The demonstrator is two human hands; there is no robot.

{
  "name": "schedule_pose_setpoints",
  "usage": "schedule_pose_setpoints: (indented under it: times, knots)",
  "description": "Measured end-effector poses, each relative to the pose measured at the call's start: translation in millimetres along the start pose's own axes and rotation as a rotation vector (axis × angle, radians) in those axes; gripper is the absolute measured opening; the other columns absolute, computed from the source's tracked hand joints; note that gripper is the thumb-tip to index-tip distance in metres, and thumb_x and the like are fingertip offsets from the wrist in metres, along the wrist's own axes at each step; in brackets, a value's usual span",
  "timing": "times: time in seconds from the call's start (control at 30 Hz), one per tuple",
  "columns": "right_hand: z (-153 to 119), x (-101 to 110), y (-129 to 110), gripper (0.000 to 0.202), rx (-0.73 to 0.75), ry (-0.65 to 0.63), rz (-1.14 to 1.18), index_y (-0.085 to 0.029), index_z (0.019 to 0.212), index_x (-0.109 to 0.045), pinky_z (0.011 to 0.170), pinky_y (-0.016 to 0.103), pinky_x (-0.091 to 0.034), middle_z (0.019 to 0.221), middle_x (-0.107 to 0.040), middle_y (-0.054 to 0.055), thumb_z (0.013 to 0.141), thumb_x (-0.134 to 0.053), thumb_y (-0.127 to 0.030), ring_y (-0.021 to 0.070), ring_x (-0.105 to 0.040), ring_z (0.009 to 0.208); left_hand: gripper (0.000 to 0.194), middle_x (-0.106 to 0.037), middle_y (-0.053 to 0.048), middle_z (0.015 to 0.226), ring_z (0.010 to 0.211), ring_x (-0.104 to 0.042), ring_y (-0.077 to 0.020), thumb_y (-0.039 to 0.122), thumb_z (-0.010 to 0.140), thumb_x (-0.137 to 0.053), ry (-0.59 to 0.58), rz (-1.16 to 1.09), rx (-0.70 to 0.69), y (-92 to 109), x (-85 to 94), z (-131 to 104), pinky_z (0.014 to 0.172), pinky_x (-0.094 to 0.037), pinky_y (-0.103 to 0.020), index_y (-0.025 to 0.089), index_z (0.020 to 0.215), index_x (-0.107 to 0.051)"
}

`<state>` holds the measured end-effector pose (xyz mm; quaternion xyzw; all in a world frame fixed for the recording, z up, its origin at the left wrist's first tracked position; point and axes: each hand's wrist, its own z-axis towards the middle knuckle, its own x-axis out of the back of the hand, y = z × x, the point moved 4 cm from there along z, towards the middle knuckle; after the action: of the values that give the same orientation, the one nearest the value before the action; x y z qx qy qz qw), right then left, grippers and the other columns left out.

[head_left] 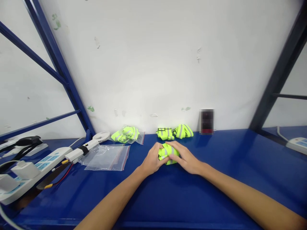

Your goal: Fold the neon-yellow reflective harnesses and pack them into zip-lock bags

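Both hands are wrapped round a folded yellow-green reflective bundle (169, 152) with grey stripes, low over the blue table (192, 198). My left hand (153, 159) grips its left side, and my right hand (185, 158) closes on its right side with fingers over the top. Just behind the hands lie a strapped yellow-green bundle (165, 134) and a looser rolled one (183, 131), side by side near the wall. Farther left, more yellow-green bundles (127, 133) rest on and partly in clear plastic.
Clear zip bags (107, 158) lie left of the hands. Beyond them are a white handheld fan (101, 136), a power strip (45, 163) with plugs, and cables. A blurred dark object (207, 122) stands against the wall; another strip (298, 144) is far right. Blue frame posts (59, 67) rise left.
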<state>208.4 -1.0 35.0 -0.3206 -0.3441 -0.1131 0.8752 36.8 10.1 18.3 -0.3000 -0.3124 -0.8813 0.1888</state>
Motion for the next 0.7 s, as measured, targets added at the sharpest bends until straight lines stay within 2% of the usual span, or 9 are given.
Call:
schedule_pose_setpoints:
  times: [0.07,0.13,0.33,0.43,0.53,0.7]
  knots:
    - [-1,-1,0,0.059,0.025,-0.058,-0.017,-0.019,0.142,-0.041,0.106,0.043,-0.042,0.14,-0.051,0.014,0.086,-0.061,-0.028,0.0279,-0.052,0.126,0.038,-0.048,-0.007,0.106,0.099,-0.054,-0.0203,0.047,0.084,-0.067,0.027,-0.002,-0.011,1,2.1,1,0.088,-0.049,-0.035,0.02,0.1,-0.045]
    - [0,0,2,0.065,0.011,-0.087,-0.027,-0.02,0.14,-0.042,0.103,0.044,-0.045,0.137,-0.053,0.014,0.08,-0.067,-0.026,0.0291,-0.055,0.122,0.04,-0.046,-0.009,0.111,0.106,-0.053,-0.022,0.046,0.082,-0.069,0.02,-0.012,-0.015,2,3.1,2,0.093,-0.048,-0.038,0.02,0.101,-0.045]
    - [7,4,4,0.059,-0.055,-0.08,0.083,-0.022,0.127,-0.058,0.091,0.04,-0.05,0.119,-0.067,0.009,0.074,-0.077,-0.042,0.0278,-0.065,0.106,0.036,-0.052,-0.011,0.118,0.111,-0.055,-0.0232,0.045,0.085,-0.066,-0.081,-0.031,-0.063,5,3.4,0,0.095,-0.048,-0.039,0.02,0.1,-0.045]
    - [7,4,10,0.058,-0.125,-0.064,0.183,-0.022,0.122,-0.063,0.084,0.036,-0.052,0.111,-0.07,0.007,0.07,-0.08,-0.042,0.0255,-0.067,0.096,0.038,-0.053,-0.012,0.118,0.108,-0.057,-0.0232,0.049,0.085,-0.064,-0.099,0.019,-0.075,5,4.0,0,0.091,-0.05,-0.038,0.02,0.099,-0.045]
    - [6,0,15,0.059,-0.167,-0.048,0.278,-0.021,0.122,-0.064,0.083,0.035,-0.052,0.11,-0.07,0.006,0.069,-0.081,-0.039,0.0253,-0.065,0.096,0.039,-0.053,-0.012,0.116,0.105,-0.058,-0.0225,0.051,0.084,-0.064,-0.089,0.06,-0.114,6,3.4,0,0.089,-0.051,-0.037,0.02,0.099,-0.046]
    - [3,-4,10,0.044,-0.193,-0.005,0.305,-0.02,0.112,-0.067,0.084,0.036,-0.05,0.107,-0.07,0.006,0.074,-0.077,-0.039,0.0259,-0.064,0.097,0.038,-0.052,-0.013,0.114,0.108,-0.055,-0.024,0.053,0.086,-0.06,-0.064,0.091,-0.13,7,6.7,2,0.093,-0.049,-0.038,0.018,0.097,-0.049]
